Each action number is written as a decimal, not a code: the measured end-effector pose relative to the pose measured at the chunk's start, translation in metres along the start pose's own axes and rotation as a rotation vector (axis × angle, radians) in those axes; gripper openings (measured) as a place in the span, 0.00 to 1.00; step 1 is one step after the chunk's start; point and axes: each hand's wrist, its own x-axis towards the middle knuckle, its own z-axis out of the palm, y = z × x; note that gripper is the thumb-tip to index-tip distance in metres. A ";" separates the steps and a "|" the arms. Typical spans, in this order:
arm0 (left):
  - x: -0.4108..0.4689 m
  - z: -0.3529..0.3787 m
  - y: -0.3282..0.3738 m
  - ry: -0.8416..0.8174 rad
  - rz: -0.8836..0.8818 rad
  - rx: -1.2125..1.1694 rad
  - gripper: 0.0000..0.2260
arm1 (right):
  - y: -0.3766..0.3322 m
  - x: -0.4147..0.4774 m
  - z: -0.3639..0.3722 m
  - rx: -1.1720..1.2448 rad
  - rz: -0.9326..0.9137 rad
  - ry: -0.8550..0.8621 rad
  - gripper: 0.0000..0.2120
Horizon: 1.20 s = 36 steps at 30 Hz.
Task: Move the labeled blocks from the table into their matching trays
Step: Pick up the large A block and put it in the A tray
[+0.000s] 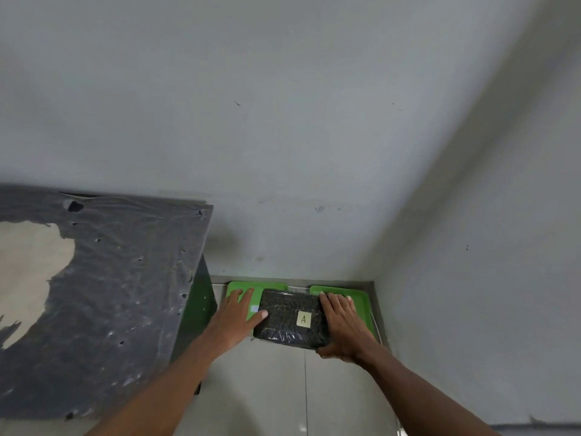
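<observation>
the right hand [341, 322] is laid along the right edge of one black block [290, 319], fingers stretched over its far right corner and the thumb hooked under its near right corner, so the block is gripped from that side. the left hand [239, 313] is spread flat with fingers extended, its thumb tip pressed against the block's left edge and its fingers resting on the left green tray [234, 287]; nothing is enclosed by it. the block is wrapped in shiny film, and one pale label [303, 319] marked "a" is seen on its top. the block is placed across the gap between two green trays, overlapping the right green tray [361, 302] and the left one; whether it rests on them or is held just above cannot be told. a small pale blue patch [254, 308] is seen on the left tray beside the thumb. both trays are set on a pale tiled floor [276, 388] in a corner formed by two grey walls [283, 121]. at the left, one table [110, 278] covered in torn dark plastic sheet is seen, standing close beside the left tray.
</observation>
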 end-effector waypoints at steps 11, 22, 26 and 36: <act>0.033 0.053 0.026 -0.056 -0.099 -0.083 0.31 | 0.077 0.026 0.029 -0.014 -0.028 -0.045 0.58; 0.163 0.134 -0.045 -0.051 -0.095 0.015 0.31 | 0.106 0.128 0.162 0.068 -0.026 0.003 0.57; 0.226 0.202 -0.096 -0.001 -0.059 0.018 0.31 | 0.124 0.181 0.254 0.070 -0.028 0.039 0.56; 0.340 0.365 -0.214 0.070 0.127 0.289 0.52 | 0.133 0.273 0.462 0.116 -0.064 0.126 0.53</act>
